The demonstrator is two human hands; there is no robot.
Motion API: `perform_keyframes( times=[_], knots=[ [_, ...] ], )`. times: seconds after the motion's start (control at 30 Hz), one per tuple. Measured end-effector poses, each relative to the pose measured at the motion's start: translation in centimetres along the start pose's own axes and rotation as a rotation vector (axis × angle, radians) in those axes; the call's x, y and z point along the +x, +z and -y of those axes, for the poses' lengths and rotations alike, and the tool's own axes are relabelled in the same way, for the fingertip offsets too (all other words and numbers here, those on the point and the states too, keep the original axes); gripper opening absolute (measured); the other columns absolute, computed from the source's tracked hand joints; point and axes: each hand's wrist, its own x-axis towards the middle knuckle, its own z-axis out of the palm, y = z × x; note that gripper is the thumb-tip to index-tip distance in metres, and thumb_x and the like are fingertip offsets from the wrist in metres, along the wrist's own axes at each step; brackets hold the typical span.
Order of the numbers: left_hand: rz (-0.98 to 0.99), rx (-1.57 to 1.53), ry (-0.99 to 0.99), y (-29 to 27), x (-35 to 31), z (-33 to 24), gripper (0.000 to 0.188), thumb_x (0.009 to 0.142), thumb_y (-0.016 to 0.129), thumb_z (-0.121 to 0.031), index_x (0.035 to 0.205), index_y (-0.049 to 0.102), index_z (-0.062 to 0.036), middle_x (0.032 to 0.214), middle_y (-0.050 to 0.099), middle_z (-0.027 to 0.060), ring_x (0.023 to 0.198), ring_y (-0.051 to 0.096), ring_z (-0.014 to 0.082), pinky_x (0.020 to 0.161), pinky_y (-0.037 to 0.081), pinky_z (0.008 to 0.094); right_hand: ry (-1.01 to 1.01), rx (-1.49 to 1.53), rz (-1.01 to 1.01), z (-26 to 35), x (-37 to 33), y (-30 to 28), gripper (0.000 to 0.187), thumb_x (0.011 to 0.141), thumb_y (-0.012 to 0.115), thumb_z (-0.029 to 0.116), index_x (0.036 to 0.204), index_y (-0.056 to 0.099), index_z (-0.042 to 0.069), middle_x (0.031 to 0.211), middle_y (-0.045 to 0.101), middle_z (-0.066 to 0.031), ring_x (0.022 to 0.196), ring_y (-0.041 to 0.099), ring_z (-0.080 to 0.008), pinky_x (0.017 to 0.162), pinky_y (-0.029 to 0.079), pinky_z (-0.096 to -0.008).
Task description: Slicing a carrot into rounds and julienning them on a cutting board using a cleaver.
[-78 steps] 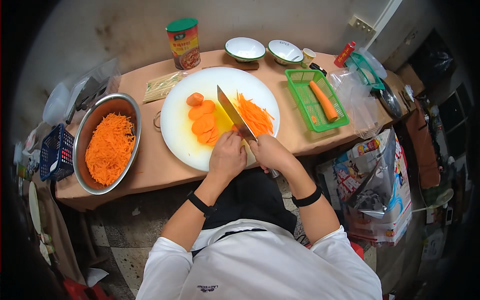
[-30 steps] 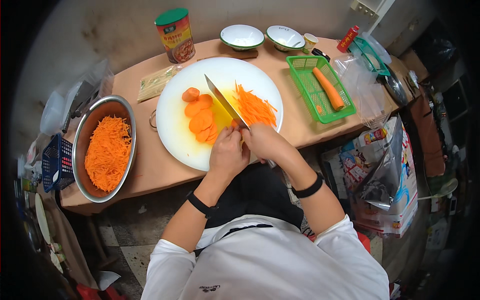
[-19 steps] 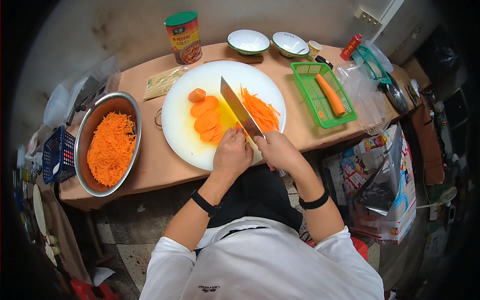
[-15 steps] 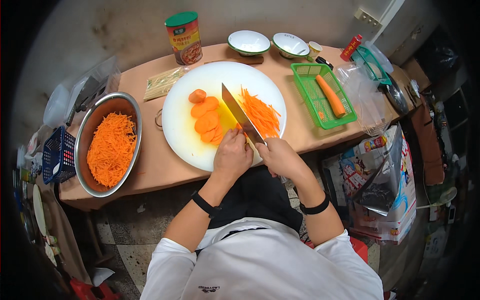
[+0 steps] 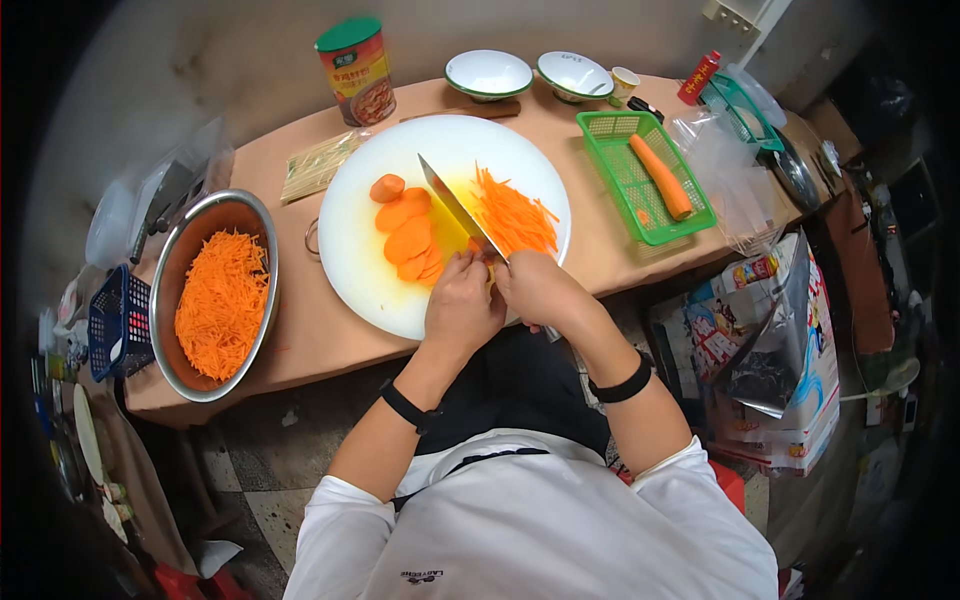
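A white round cutting board [image 5: 350,235] lies in front of me. My right hand [image 5: 540,288] grips a kitchen knife [image 5: 452,200], its broad blade slanting up and left across the board. My left hand [image 5: 463,305] has its fingers curled over a small carrot piece [image 5: 480,245] right beside the blade, partly hidden by the fingers and knife. To the left of the blade lie overlapping carrot slices [image 5: 408,240] and a carrot end [image 5: 387,187]. Carrot shreds [image 5: 514,215] are heaped on the board's right side.
A metal bowl [image 5: 160,335] of carrot shreds stands at left, near a blue basket [image 5: 118,320]. The green basket [image 5: 610,175] at right holds a peeled carrot [image 5: 660,178]. Behind the board are a tall can [image 5: 357,75], wooden skewers [image 5: 318,168] and two white bowls [image 5: 488,72].
My right hand and the knife have shifted slightly left, toward the fingers of my left hand. The left hand stays curled at nearly the same spot. The whole view has moved a little.
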Motion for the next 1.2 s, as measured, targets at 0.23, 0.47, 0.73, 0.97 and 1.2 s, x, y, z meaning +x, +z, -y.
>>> perform_keyframes(
  times=[0.23,0.47,0.73,0.97,1.2],
  knots=[
    [-0.025,0.054,0.015,-0.1,-0.1,-0.1,0.040,0.078,0.078,-0.006,0.113,0.068,0.0104,0.112,0.072,0.0295,0.105,0.069,0.0447,0.094,0.058,0.0477,-0.036,0.034,0.022,-1.5,0.1,0.5,0.052,0.106,0.052,0.026,0.077,0.064,-0.016,0.055,0.062,-0.0219,0.044,0.065,-0.0303,0.046,0.055,-0.0422],
    [-0.042,-0.004,0.079,-0.1,-0.1,-0.2,0.026,0.079,0.077,-0.007,0.101,0.069,0.0033,0.103,0.072,0.0253,0.096,0.068,0.0430,0.085,0.058,0.0473,-0.074,0.153,-0.063,-2.5,-0.7,0.7,0.064,0.111,0.048,0.041,0.077,0.065,-0.011,0.056,0.062,-0.0181,0.044,0.064,-0.0288,0.045,0.052,-0.0400],
    [-0.054,-0.020,0.038,-0.2,0.2,-0.7,0.023,0.080,0.075,-0.004,0.099,0.068,0.0075,0.096,0.073,0.0258,0.094,0.069,0.0431,0.089,0.058,0.0463,0.046,0.380,0.054,-2.3,-1.0,0.6,0.068,0.113,0.041,0.046,0.078,0.065,-0.007,0.054,0.060,-0.0134,0.042,0.060,-0.0258,0.043,0.050,-0.0382],
    [-0.037,-0.015,0.005,-0.1,0.1,-0.6,0.019,0.080,0.074,-0.002,0.096,0.067,0.0065,0.089,0.072,0.0222,0.092,0.069,0.0420,0.090,0.059,0.0456,0.097,0.375,0.047,-2.6,-3.3,-0.3,0.062,0.114,0.041,0.046,0.082,0.061,-0.003,0.058,0.056,-0.0087,0.041,0.057,-0.0197,0.040,0.046,-0.0346],
    [-0.052,-0.034,0.007,-0.1,0.0,-0.3,0.021,0.079,0.075,-0.003,0.096,0.068,0.0080,0.087,0.072,0.0216,0.091,0.069,0.0416,0.095,0.058,0.0462,0.147,0.321,0.101,-2.2,-3.4,-0.7,0.059,0.115,0.040,0.047,0.086,0.059,-0.001,0.059,0.053,-0.0051,0.042,0.054,-0.0167,0.040,0.045,-0.0322]
  ],
)
